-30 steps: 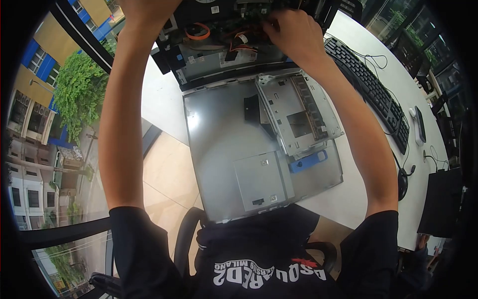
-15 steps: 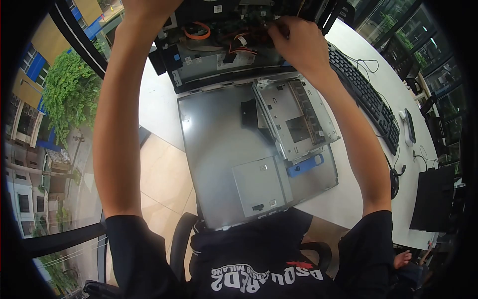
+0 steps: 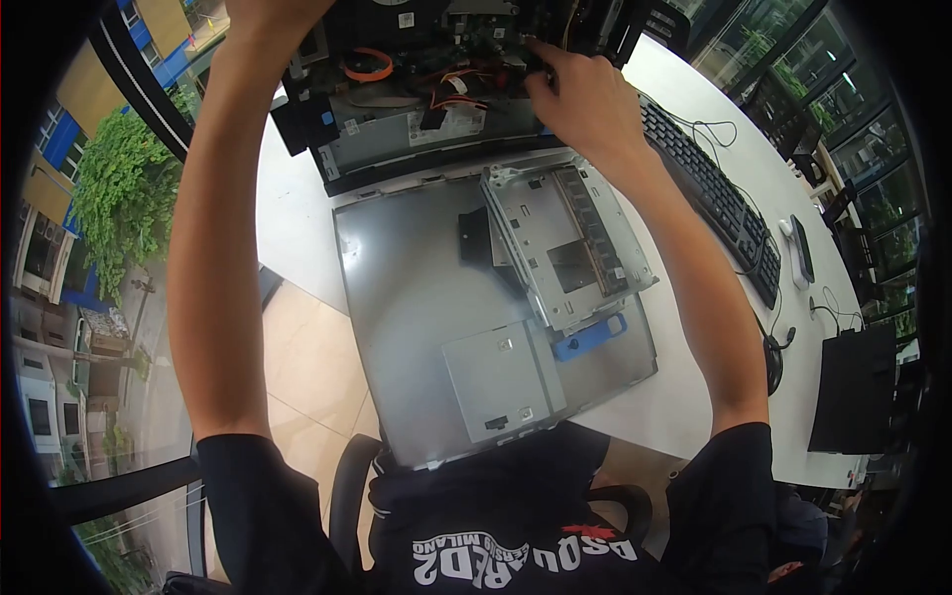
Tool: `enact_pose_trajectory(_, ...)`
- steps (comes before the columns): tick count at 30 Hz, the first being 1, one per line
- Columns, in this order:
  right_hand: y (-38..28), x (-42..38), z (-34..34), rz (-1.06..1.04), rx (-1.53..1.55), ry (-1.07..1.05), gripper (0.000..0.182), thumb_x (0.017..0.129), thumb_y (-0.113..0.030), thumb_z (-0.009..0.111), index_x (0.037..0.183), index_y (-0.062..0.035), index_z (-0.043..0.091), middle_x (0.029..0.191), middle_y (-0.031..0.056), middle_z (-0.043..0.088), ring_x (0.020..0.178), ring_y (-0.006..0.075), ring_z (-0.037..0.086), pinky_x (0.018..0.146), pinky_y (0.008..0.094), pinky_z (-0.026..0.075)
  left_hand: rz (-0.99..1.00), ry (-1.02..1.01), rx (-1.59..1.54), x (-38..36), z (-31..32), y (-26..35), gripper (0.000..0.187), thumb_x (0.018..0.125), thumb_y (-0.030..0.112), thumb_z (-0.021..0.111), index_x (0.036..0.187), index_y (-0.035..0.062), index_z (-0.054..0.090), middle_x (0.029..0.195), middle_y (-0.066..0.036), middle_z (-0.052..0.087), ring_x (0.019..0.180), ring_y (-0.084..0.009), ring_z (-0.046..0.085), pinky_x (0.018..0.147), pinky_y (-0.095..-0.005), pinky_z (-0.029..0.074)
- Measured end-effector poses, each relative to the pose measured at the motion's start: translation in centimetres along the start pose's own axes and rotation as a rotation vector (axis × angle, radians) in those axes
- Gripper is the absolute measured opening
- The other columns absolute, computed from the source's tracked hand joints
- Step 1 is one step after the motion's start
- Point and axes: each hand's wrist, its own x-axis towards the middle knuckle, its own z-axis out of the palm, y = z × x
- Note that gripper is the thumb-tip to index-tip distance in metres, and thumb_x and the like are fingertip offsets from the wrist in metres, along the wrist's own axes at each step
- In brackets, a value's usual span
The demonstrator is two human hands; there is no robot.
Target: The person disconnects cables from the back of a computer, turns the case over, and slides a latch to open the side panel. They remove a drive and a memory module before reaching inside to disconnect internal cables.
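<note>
Black metal, gaping wide!

The uncovered computer case sits on the table, just beyond the metal panel, and the right hand reaches in, forefinger and thumb spread apart! The left hand is at the top left, its fingers out of frame: cannot tell their state. The case looks stiff and fairly heavy, best gripped by its frame, with fragile cables inside. Its bared side faces the person; its long axis seems to run crosswise.
</note>
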Motion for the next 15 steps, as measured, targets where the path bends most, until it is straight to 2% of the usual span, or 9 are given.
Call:
enact_pose_trajectory(7, 0.7, 0.2, -0.1, -0.003, 0.012, -0.067, 0.037, 0.088, -0.023, 0.062, 0.122, -0.0142, 0.075, 0.078, 0.0220, 0.072, 0.074, 0.0416, 0.072, 0.072, 0.0495, 0.061, 0.015, 0.012, 0.028, 0.0, 0.4, -0.1, 0.047, 0.086, 0.051, 0.078, 0.093, 0.0041, 0.073, 0.093, -0.010, 0.075, 0.088, -0.0267, 0.068, 0.091, -0.0396, 0.048)
enact_pose_trajectory(15, 1.2, -0.2, -0.1, -0.037, -0.009, -0.015, 0.033, 0.089, -0.023, 0.063, 0.118, -0.0150, 0.075, 0.078, 0.0212, 0.072, 0.076, 0.0409, 0.072, 0.070, 0.0503, 0.059, 0.024, 0.013, -0.008, -0.1, 0.6, -0.6, 0.048, 0.086, 0.052, 0.078, 0.093, 0.0046, 0.074, 0.092, -0.009, 0.074, 0.088, -0.0256, 0.068, 0.090, -0.0387, 0.048)
